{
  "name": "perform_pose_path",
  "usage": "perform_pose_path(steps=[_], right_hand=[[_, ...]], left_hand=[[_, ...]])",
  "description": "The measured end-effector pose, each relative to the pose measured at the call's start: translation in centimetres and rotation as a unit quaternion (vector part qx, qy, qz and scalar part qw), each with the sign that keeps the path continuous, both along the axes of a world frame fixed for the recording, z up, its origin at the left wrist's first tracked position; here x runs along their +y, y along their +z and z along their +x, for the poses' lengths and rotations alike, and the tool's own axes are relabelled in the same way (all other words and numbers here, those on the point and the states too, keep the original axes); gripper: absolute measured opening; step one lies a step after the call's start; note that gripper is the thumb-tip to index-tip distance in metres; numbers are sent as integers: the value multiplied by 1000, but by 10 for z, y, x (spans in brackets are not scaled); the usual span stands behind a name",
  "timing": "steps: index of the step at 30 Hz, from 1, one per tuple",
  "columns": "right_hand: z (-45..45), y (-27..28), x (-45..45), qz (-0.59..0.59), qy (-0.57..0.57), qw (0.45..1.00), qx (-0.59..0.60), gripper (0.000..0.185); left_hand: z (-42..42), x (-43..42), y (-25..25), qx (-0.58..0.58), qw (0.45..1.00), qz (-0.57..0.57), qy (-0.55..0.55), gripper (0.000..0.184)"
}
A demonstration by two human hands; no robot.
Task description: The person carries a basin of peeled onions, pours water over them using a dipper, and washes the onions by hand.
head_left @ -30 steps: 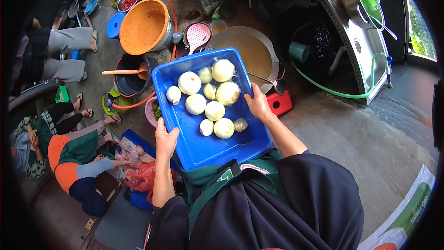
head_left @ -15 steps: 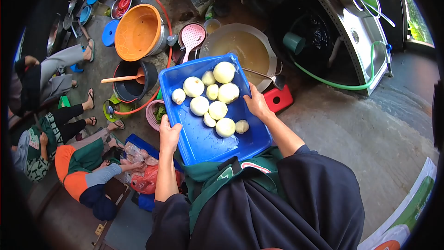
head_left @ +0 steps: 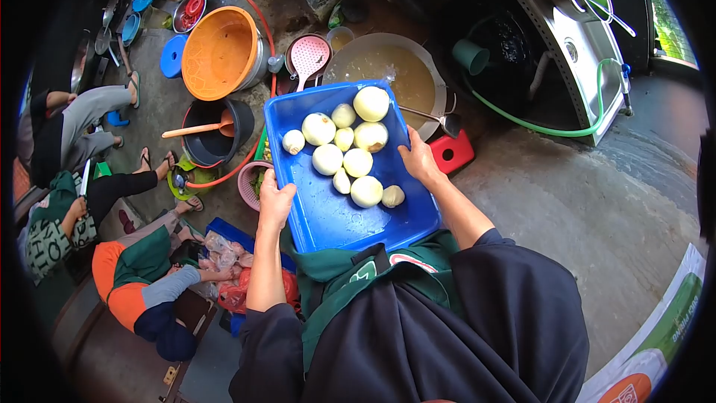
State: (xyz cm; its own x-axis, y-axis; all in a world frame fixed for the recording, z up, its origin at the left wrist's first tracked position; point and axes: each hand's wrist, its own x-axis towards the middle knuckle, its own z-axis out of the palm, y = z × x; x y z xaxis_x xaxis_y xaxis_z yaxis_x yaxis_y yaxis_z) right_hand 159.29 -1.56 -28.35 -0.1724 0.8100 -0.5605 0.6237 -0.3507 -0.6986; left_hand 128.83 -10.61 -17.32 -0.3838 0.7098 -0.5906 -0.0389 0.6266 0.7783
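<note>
A blue rectangular tub (head_left: 321, 213) is held in front of my apron, tilted a little. My left hand (head_left: 276, 201) grips its left rim, thumb on top, and my right hand (head_left: 419, 157) grips its right rim; the fingers under the rims are partly hidden. Several peeled, pale onions (head_left: 357, 162) of mixed sizes lie in the tub, mostly toward its far side, on a wet bottom. Just beyond the far rim is a wide pan of cloudy liquid (head_left: 403, 75), with a ladle (head_left: 450, 124) resting across its edge.
Left of the pan are a pink strainer (head_left: 309, 56), an orange basin (head_left: 218, 52), a dark pot (head_left: 205, 145) and an orange hose (head_left: 261, 19). A red object (head_left: 450, 153) sits right of the tub. Co-workers (head_left: 142, 280) sit at the left. A sink (head_left: 578, 60) stands at upper right.
The tub has shifted slightly right, and the onions sit a little differently in it. Both hands keep their hold. At the far left, a co-worker now shows a knife-like blade.
</note>
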Motion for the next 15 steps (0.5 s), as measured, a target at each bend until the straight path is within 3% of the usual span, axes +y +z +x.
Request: perform_pose_path(steps=[9,12,15], right_hand=[[-1,36,9,36,-51,998,-11,49],[8,33,27,-104,-43,993,-33,50],[8,6,42,-87,-59,994,-9,56]], left_hand=[[-1,-6,20,-55,996,63,-32,39],[3,-6,29,-57,995,69,-54,43],[9,-8,31,-58,993,74,-67,46]])
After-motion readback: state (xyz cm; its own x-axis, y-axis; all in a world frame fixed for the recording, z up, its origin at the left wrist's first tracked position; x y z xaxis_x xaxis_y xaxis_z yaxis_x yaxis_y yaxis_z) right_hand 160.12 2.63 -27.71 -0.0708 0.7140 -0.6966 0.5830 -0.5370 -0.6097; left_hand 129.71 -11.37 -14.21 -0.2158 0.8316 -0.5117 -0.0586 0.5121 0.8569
